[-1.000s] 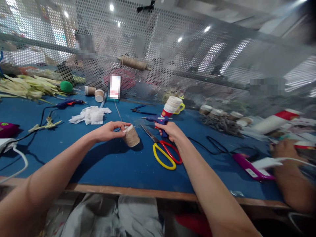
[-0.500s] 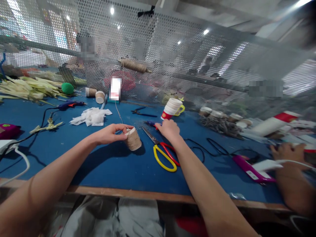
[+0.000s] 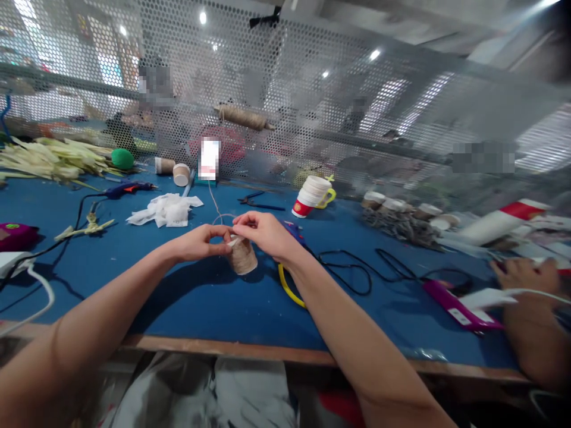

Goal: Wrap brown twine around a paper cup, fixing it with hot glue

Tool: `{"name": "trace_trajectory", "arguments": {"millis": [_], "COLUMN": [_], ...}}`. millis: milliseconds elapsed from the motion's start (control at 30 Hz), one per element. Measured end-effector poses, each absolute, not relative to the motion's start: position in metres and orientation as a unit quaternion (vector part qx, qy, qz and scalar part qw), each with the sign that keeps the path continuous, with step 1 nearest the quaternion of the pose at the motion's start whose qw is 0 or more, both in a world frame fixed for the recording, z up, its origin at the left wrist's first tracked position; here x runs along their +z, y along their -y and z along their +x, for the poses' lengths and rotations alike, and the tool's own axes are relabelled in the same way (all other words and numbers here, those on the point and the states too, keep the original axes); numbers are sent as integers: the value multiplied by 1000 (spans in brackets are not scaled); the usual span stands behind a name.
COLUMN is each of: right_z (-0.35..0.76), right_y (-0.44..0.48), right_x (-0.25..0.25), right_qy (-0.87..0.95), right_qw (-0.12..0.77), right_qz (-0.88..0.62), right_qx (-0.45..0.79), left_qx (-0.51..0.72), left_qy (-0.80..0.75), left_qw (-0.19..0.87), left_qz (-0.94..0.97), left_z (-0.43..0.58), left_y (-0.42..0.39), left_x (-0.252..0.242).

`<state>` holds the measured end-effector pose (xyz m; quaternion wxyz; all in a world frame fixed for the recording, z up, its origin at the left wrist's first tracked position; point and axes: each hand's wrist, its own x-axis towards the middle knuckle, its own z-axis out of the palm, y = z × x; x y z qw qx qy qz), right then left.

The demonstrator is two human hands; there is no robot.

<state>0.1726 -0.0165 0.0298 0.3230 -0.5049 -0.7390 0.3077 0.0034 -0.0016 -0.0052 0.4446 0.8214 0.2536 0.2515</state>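
My left hand point(image 3: 207, 241) pinches the rim of a twine-wrapped paper cup point(image 3: 243, 259), tilted just above the blue table. Close beside it, my right hand point(image 3: 265, 233) has its fingertips pinched together at the cup's rim. A thin strand of twine point(image 3: 217, 206) runs down from near the phone and curves to these fingers. Behind my right wrist lies a blue glue gun point(image 3: 293, 229), partly covered. Beneath my right forearm shows one yellow handle of the scissors point(image 3: 291, 288); their blades are hidden.
Pliers point(image 3: 261, 204), stacked paper cups point(image 3: 308, 196) and a white cloth point(image 3: 165, 210) lie farther back. A lit phone point(image 3: 209, 159) leans at the mesh screen. At right are black cable point(image 3: 345, 267), a purple power strip point(image 3: 461, 306) and another person's hand point(image 3: 529, 282).
My right hand has let go of the glue gun and moved left to the cup's rim, pinching there. The glue gun has shifted right. My left hand stays on the cup.
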Motion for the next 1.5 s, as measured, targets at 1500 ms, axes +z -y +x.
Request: {"name": "trace_trajectory", "arguments": {"millis": [1500], "right_z": [199], "right_y": [36], "right_x": [5], "right_qy": [567], "right_qw": [477], "right_qz": [-512], "right_qx": [434], "left_qx": [261], "left_qy": [-156], "left_qw": [614], "left_qz": [729], "left_z": [6], "left_y": [15], "left_x": [6]}}
